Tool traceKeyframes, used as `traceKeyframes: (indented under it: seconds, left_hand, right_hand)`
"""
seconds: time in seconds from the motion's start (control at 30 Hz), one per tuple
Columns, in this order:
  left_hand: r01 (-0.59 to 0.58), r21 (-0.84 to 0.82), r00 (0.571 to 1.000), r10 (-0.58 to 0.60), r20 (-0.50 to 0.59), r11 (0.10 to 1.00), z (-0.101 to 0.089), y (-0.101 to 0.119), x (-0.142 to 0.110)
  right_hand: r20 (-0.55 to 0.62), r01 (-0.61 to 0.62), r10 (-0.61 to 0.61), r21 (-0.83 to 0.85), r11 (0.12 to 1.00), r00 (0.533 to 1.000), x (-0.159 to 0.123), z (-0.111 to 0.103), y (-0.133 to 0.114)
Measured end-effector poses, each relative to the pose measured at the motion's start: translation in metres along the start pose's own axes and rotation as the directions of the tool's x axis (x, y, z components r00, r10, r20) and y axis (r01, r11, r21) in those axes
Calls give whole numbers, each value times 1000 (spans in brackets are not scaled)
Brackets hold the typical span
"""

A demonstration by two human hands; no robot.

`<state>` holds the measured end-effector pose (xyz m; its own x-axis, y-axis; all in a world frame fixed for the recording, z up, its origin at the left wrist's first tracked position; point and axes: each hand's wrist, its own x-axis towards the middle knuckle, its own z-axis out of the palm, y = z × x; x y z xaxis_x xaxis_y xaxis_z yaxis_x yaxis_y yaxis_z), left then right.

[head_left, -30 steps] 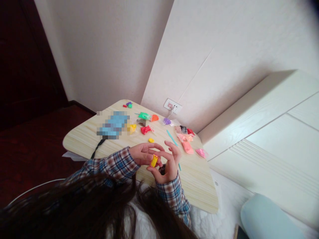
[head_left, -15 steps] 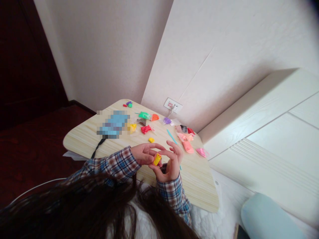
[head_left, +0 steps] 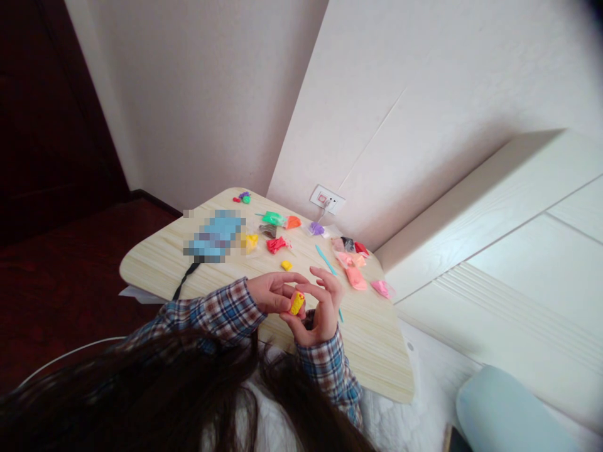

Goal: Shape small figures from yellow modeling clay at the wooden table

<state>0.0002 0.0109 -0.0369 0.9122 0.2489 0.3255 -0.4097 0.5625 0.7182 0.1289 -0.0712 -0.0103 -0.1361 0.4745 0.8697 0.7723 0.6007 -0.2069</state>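
A small yellow clay piece [head_left: 297, 304] with a dimpled surface and red bits at its top end is held between both hands above the near part of the table. My left hand [head_left: 272, 292] is closed on its left side with thumb and fingers. From the right, the thumb and index finger of my right hand [head_left: 323, 309] pinch it, while the other fingers are raised. Just beyond the hands lies a yellow clay lump [head_left: 286, 265]. A light-blue modelling tool [head_left: 325, 258] rests on the table behind my right hand, partly hidden by the fingers.
On the wooden table [head_left: 372, 351] lie bags of clay: green [head_left: 273, 218], red [head_left: 276, 245], purple [head_left: 316, 228], salmon [head_left: 355, 278] and pink [head_left: 381, 288]. A pixelated blue object [head_left: 217, 235] with a black cord stands at left. Small clay shapes [head_left: 245, 198] sit at the far corner.
My right hand has shifted very slightly to the left, and the yellow clay piece has tilted a little between the fingers. Nothing else has visibly moved.
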Motion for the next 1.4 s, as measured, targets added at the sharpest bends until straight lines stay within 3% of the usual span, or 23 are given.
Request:
traceKeyframes:
  seconds: [0.3,0.53,0.9,1.03,1.4]
  left_hand:
    - [-19,1,1000,19,17,1000,0,-1,0]
    - [-60,-49,996,57,-63,997,8,2,2]
    - [-63,-47,996,61,-59,997,5,2,-1]
    - [-50,-25,997,48,-68,998,6,3,-1]
    - [-24,8,989,25,-146,1000,3,1,-3]
  right_hand:
    - [-23,-56,56,22,998,998,0,1,-4]
    - [-35,-54,55,31,998,998,1,2,-3]
    - [-70,-46,50,58,997,996,1,3,1]
    - [-32,-60,62,63,996,998,0,2,-1]
    - [-56,-69,75,102,992,996,0,2,-1]
